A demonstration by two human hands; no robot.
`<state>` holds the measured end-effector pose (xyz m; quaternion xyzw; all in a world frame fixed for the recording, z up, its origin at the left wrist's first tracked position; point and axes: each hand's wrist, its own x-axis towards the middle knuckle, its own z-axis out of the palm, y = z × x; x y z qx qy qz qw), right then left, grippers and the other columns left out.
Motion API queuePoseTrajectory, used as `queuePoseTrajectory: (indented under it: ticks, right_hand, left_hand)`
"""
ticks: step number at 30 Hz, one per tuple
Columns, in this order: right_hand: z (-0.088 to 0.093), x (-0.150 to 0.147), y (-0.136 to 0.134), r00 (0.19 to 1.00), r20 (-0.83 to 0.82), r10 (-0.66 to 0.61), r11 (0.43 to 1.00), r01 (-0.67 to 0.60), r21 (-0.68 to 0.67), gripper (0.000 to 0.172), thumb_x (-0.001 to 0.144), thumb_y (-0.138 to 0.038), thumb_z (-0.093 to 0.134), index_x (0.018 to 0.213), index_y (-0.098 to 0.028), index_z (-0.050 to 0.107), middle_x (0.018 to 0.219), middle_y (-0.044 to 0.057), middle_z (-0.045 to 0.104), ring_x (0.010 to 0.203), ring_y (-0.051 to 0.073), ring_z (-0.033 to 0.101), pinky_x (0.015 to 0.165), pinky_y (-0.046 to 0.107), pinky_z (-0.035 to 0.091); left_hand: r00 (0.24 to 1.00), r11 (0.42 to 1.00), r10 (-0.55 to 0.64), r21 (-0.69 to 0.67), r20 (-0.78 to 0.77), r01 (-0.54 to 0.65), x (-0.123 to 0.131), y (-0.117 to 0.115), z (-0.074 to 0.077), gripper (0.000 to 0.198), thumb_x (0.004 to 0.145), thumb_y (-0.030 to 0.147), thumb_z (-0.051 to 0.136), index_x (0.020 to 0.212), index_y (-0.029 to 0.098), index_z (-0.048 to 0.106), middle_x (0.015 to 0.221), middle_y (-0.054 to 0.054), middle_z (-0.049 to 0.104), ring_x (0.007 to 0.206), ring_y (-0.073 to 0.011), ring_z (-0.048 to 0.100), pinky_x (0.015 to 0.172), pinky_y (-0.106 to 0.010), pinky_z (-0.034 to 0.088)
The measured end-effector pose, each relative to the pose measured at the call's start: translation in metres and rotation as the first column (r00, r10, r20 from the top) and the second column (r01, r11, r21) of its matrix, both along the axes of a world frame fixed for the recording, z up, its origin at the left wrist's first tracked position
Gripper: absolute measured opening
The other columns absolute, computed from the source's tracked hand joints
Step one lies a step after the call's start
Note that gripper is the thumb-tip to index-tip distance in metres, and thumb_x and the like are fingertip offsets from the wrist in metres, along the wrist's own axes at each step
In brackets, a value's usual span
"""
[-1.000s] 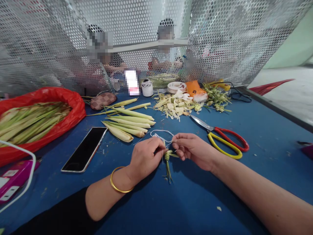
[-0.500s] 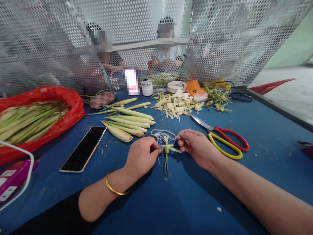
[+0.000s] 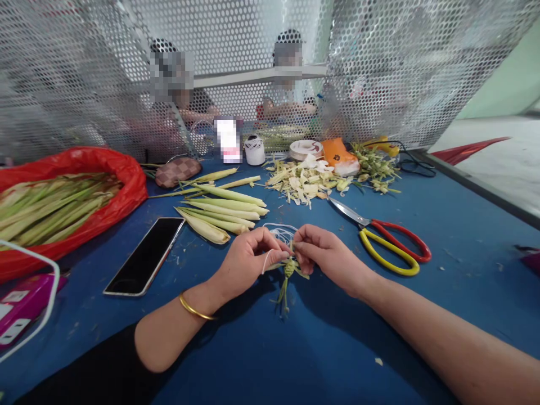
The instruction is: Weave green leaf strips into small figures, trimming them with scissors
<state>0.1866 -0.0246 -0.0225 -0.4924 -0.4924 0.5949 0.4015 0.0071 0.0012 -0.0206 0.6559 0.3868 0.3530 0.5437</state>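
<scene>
A small green woven leaf figure (image 3: 289, 268) is held just above the blue table, its knotted body showing and its thin stems hanging down. My left hand (image 3: 248, 261) is closed in a pinch at its top, with a white string (image 3: 265, 261) looping out by the thumb. My right hand (image 3: 329, 253) pinches the top of the figure from the other side, its fingertips almost meeting the left ones. Behind the fingers lies a loose tangle of white cord (image 3: 280, 228), partly hidden. The exact grip points are covered by the fingers.
Scissors (image 3: 390, 242) with red and yellow handles lie at right. Left are a phone (image 3: 145, 256), pale leaf shoots (image 3: 225, 211), a red bag (image 3: 135, 180) of leaves and a purple power strip (image 3: 25, 304). Leaf scraps (image 3: 301, 180) lie behind, before a perforated screen (image 3: 236, 34); two people sit beyond.
My right hand has moved left to the top of the woven figure. My left hand has shifted up over it, and the figure's stems now tilt slightly.
</scene>
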Motion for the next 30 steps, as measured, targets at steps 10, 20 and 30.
queuePoseTrajectory:
  ticks: [10, 20, 30]
  right_hand:
    - [-0.006, 0.000, -0.006, 0.966, 0.254, 0.047, 0.973, -0.101, 0.205, 0.008, 0.085, -0.019, 0.046, 0.080, -0.023, 0.050, 0.055, -0.007, 0.046, 0.051, 0.011, 0.041, 0.050, 0.023, 0.032]
    - [-0.002, -0.006, -0.009, 0.948, 0.314, 0.056, 0.956, -0.142, 0.257, 0.011, 0.090, -0.025, 0.046, 0.090, -0.022, 0.056, 0.060, -0.007, 0.042, 0.054, 0.011, 0.039, 0.052, 0.023, 0.031]
    - [0.004, -0.013, -0.009, 0.989, -0.091, -0.119, 0.986, 0.128, 0.106, 0.031, 0.081, -0.045, 0.059, 0.066, -0.020, 0.050, 0.048, -0.008, 0.041, 0.047, 0.009, 0.036, 0.049, 0.022, 0.032]
  left_hand:
    - [0.994, 0.999, -0.025, -0.042, -0.105, 0.021, 0.003, 0.000, -0.002, 0.018, 0.079, 0.028, 0.067, 0.070, 0.017, 0.056, 0.064, 0.002, 0.066, 0.058, -0.0106, 0.057, 0.055, -0.022, 0.043]
    - [0.980, 0.983, 0.182, 0.048, -0.076, -0.179, 0.001, -0.001, -0.001, 0.021, 0.073, 0.034, 0.072, 0.068, 0.017, 0.061, 0.070, 0.000, 0.063, 0.065, -0.0125, 0.054, 0.061, -0.024, 0.043]
    - [0.951, 0.933, 0.309, -0.202, 0.020, -0.298, 0.012, -0.021, 0.016, 0.055, 0.065, 0.050, 0.076, 0.108, 0.017, 0.066, 0.094, -0.006, 0.069, 0.083, -0.0183, 0.061, 0.069, -0.026, 0.045]
